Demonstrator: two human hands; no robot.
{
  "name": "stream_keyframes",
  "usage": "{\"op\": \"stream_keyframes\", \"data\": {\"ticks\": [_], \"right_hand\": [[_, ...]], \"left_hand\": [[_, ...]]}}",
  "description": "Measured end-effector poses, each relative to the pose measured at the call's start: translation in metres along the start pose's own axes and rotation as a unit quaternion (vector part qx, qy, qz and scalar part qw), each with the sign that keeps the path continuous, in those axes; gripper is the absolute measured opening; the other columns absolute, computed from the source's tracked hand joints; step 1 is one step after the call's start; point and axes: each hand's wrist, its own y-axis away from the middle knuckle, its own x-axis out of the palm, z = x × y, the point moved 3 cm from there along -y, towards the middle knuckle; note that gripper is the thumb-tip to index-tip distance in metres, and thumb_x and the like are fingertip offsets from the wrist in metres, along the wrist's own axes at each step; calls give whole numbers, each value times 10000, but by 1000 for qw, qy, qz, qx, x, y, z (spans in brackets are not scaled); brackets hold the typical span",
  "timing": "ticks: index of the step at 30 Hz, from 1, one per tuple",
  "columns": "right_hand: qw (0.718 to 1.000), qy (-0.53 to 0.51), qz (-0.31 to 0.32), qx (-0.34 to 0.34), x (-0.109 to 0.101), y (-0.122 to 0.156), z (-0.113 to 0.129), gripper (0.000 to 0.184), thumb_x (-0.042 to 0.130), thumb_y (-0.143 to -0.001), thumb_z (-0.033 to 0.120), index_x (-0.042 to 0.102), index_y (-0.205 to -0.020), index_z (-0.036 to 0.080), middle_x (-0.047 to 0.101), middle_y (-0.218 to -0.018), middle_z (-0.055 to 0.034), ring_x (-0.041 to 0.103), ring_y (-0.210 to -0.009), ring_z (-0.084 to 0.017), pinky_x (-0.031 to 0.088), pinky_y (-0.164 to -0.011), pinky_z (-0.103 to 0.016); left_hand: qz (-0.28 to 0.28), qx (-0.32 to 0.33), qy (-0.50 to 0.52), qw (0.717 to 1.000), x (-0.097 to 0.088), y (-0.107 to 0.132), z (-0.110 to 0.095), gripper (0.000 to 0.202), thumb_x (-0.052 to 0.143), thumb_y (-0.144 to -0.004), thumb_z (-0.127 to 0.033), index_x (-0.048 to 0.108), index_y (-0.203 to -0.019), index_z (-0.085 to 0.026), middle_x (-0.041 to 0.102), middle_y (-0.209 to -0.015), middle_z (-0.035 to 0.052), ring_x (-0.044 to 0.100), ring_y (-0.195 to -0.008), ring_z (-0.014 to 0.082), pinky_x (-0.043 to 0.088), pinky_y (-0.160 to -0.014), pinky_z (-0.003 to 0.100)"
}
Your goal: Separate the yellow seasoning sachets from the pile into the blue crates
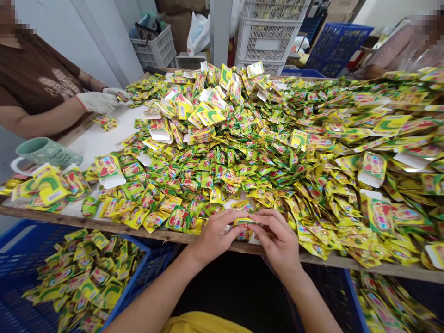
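My left hand point(215, 232) and my right hand point(277, 239) meet at the near edge of the table point(97, 141). Together they pinch a small yellow-green sachet point(244, 222) between thumbs and fingertips. Both hands are closed on it. Right behind them spreads a huge heap of the same sachets point(263, 152), mixed with flat printed cardboard packs point(208, 114). The sachet's lower part is hidden by my fingers.
A blue crate point(21, 259) at lower left holds filled packs; another blue crate point(357, 296) sits lower right. A green mug point(45, 151) stands at the table's left. A person in brown with white gloves point(99, 101) works far left; another person sits far right. White baskets point(270, 32) stand behind.
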Motion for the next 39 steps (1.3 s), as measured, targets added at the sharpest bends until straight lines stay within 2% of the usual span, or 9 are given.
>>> {"op": "stream_keyframes", "data": {"ticks": [4,11,17,21,25,29,33,36,39], "right_hand": [[999,-2,-5,40,3,-1,2,94,648,-834,241,675,-921,218,624,-858,-40,597,-712,-151,520,-573,-260],[997,55,-19,-57,5,-2,10,157,603,-857,151,683,-969,226,648,-905,-59,632,-874,-191,545,-739,-334],[995,43,-47,-78,3,14,7,197,596,-855,127,697,-978,242,630,-963,-72,631,-888,-193,552,-751,-352],[1000,9,-10,-10,2,6,-6,181,531,-904,198,687,-991,228,639,-923,-66,641,-745,-168,553,-627,-303],[983,174,41,38,13,-21,-18,236,537,-894,223,634,-1107,192,656,-999,-95,655,-733,-190,525,-618,-306],[920,362,125,88,33,-33,-23,410,643,-830,276,570,-1221,175,642,-1046,-135,675,-727,-237,480,-616,-326],[921,345,152,101,36,-30,-28,342,689,-789,295,614,-1100,174,663,-919,-93,658,-785,-257,449,-633,-321],[949,262,167,45,35,-33,-27,125,732,-742,242,656,-832,199,646,-843,-35,617,-822,-221,434,-676,-291],[946,225,223,-66,46,-44,-6,83,695,-758,128,650,-774,197,627,-810,-12,571,-831,-181,401,-707,-261]], "left_hand": [[5,-18,-17,1000,3,2,4,332,603,-864,-207,584,-1196,-226,681,-1134,59,630,-1036,201,469,-948,326],[-2,-11,16,1000,15,7,-4,407,483,-904,-135,408,-1300,-192,534,-1257,115,497,-1199,212,407,-1027,364],[-40,15,58,997,15,12,3,222,536,-891,-140,626,-1082,-206,672,-1054,74,606,-1040,201,477,-931,351],[-87,-5,43,995,11,14,-3,205,583,-871,-161,688,-1037,-217,723,-990,61,652,-937,185,505,-856,305],[-177,-114,-44,977,-53,30,-21,199,556,-883,-262,693,-1024,-233,718,-1021,41,652,-937,182,500,-850,268],[44,-266,-189,944,-157,96,-7,216,600,-814,-392,738,-928,-271,741,-1010,26,675,-940,238,519,-844,285],[0,-388,-323,863,-229,169,18,296,685,-662,-503,756,-789,-245,773,-841,44,712,-795,296,561,-704,314],[-24,-386,-272,881,-207,160,13,309,624,-755,-502,747,-856,-239,768,-871,29,712,-794,257,552,-708,283],[-32,-278,-220,934,-153,100,-4,250,581,-833,-413,737,-851,-218,760,-851,28,697,-784,210,529,-749,266]]}}
